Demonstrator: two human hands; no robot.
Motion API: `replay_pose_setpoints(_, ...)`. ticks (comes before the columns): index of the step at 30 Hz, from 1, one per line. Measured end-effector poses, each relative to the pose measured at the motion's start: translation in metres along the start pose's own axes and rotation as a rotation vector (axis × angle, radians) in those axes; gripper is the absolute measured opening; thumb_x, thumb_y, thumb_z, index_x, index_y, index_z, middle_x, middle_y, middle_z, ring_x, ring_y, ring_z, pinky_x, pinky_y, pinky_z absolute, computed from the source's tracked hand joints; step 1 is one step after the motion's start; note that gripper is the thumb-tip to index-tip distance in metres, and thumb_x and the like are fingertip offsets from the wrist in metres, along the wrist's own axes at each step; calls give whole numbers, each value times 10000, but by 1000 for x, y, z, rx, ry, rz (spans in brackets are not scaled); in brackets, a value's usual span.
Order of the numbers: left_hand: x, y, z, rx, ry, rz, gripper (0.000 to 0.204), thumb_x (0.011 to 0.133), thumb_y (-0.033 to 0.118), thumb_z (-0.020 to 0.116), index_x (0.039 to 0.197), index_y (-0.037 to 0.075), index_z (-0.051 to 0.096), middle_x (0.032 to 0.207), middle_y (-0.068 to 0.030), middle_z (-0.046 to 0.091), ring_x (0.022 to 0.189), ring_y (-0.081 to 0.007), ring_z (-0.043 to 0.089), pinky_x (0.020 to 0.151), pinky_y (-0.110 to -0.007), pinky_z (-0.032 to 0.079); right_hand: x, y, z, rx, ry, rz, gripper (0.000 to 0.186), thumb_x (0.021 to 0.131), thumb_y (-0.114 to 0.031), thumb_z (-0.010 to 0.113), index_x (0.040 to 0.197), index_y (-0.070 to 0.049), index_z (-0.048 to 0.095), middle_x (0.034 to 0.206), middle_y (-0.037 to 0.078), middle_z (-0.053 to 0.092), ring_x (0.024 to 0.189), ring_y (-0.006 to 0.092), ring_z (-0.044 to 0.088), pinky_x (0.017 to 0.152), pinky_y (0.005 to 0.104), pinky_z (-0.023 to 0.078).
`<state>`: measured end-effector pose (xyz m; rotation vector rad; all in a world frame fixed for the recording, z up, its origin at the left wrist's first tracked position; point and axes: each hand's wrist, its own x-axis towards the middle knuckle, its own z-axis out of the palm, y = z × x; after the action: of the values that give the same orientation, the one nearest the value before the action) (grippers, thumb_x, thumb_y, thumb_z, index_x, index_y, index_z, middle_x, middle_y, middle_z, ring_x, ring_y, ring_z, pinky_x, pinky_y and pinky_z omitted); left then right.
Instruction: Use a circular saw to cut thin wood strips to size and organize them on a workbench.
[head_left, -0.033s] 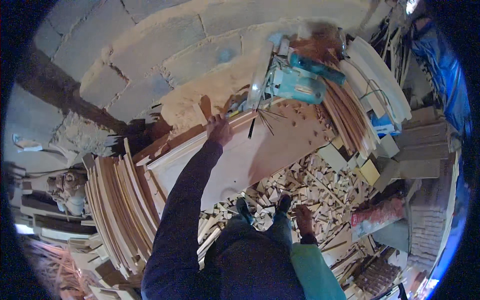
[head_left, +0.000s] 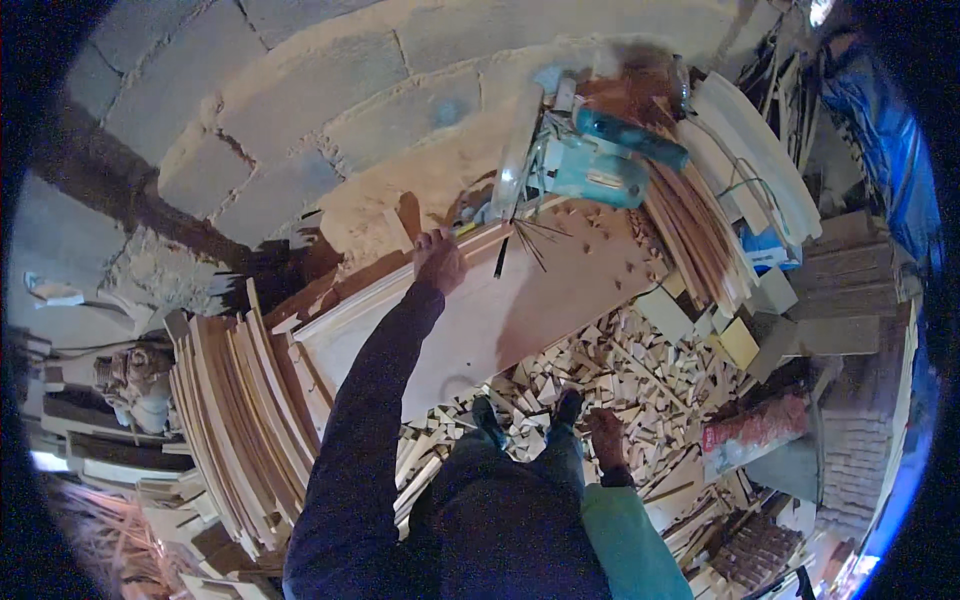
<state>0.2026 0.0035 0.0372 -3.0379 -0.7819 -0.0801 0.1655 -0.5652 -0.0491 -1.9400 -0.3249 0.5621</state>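
My left hand (head_left: 440, 262) is stretched forward over the pale workbench top (head_left: 470, 310). Its fingers are closed over a long wooden strip (head_left: 375, 277) lying along the bench's back edge. Just right of these fingers, thin dark slivers (head_left: 527, 240) fan out on the board. Beyond them stands a teal power tool (head_left: 597, 172) with a light metal guard (head_left: 517, 150); it looks like a saw. My right hand (head_left: 606, 440) hangs low by my right leg, above the scrap wood and apart from the bench. Its fingers are dim, so their grip cannot be made out.
Wood offcuts (head_left: 650, 375) cover the floor around my shoes. Long boards (head_left: 235, 420) stand stacked at the left, and thin strips (head_left: 700, 230) lie right of the tool. A sawdust-covered block wall (head_left: 330, 90) rises behind. Blue sheeting (head_left: 880, 150) hangs at the far right.
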Motion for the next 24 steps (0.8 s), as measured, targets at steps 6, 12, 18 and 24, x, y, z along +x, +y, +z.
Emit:
replay_pose_setpoints(6, 4, -6, 44, -694, 205, -14, 872, 829, 493, 727, 1391, -111, 447, 1231, -278, 578, 1138, -471, 574, 993, -578, 443, 35, -45, -16, -234, 58, -267, 202, 1047, -160, 587, 1180, -18, 640, 1046, 118, 727, 872, 191, 716, 755, 332, 579)
replay_pose_setpoints(12, 1, -5, 29, -492, 140, -17, 879, 887, 487, 681, 1467, -97, 373, 1296, -279, 546, 1187, -472, 548, 991, -597, 438, 83, -146, -38, -78, 122, -198, 240, 1069, -152, 533, 1215, 8, 638, 1037, 92, 713, 861, 154, 702, 753, 317, 569)
replay_pose_setpoints(18, -16, -7, -16, -69, 51, 110, 862, 893, 377, 685, 1517, -84, 309, 1275, -255, 535, 1200, -444, 523, 973, -585, 456, 114, -231, -52, 80, 133, -235, 240, 1051, -117, 546, 1215, 26, 647, 1050, 91, 725, 913, 150, 691, 811, 297, 564)
replay_pose_setpoints(24, -16, -13, -11, -59, 16, 69, 837, 864, 311, 706, 1505, -70, 326, 1210, -244, 541, 1180, -446, 514, 1015, -566, 439, 140, -284, -50, -18, 134, -211, 254, 1058, -161, 573, 1241, 0, 647, 1082, 95, 732, 913, 162, 694, 805, 296, 564)
